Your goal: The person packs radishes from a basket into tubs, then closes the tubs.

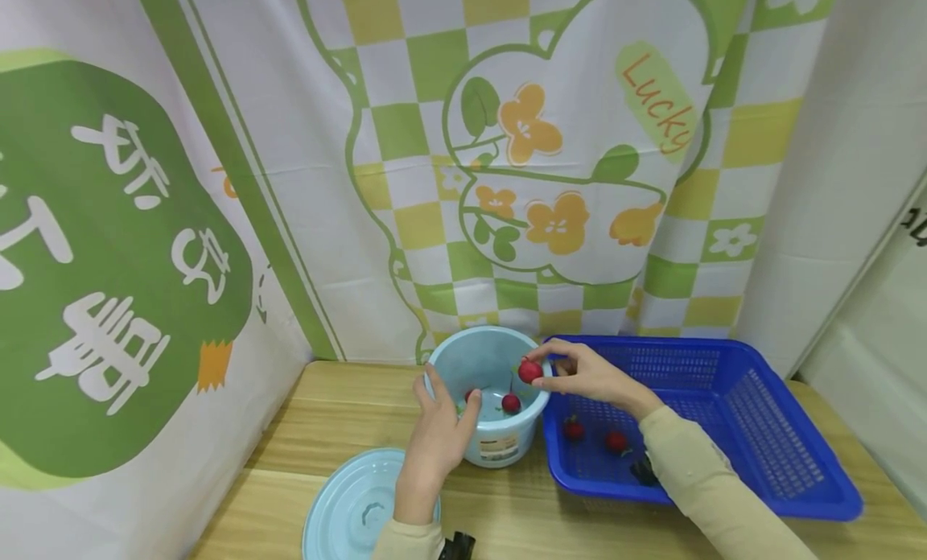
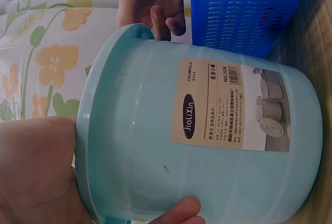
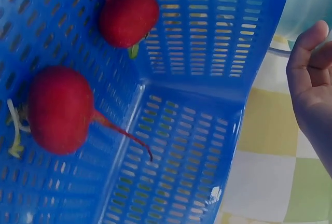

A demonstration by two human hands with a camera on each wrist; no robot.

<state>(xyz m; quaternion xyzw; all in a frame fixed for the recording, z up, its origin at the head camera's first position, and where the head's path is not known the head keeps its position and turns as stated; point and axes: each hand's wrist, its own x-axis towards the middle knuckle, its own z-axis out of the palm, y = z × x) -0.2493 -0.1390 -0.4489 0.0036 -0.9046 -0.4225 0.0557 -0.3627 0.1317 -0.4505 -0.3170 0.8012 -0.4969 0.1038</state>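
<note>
A light blue plastic bucket [image 1: 490, 454] stands upright on the table, its label facing front. Against its left rim and front wall, my left hand [image 1: 436, 435] holds it; the thumb [image 2: 181, 211] touches the outer wall in the left wrist view. Between thumb and fingertips, my right hand [image 1: 597, 376] pinches a red radish [image 1: 530, 372] at the bucket's right rim. Inside the bucket lies another radish [image 1: 511, 403], and a further one is partly hidden behind my left thumb. Two radishes [image 3: 61, 110] with thin roots lie in the blue basket [image 3: 187, 92].
The blue perforated basket [image 1: 804, 496] stands right beside the bucket. A round light blue lid [image 1: 348, 496] lies on the wooden table [image 1: 507, 520] at front left, partly under my left forearm. Behind the table hangs a patterned cloth [image 1: 405, 69].
</note>
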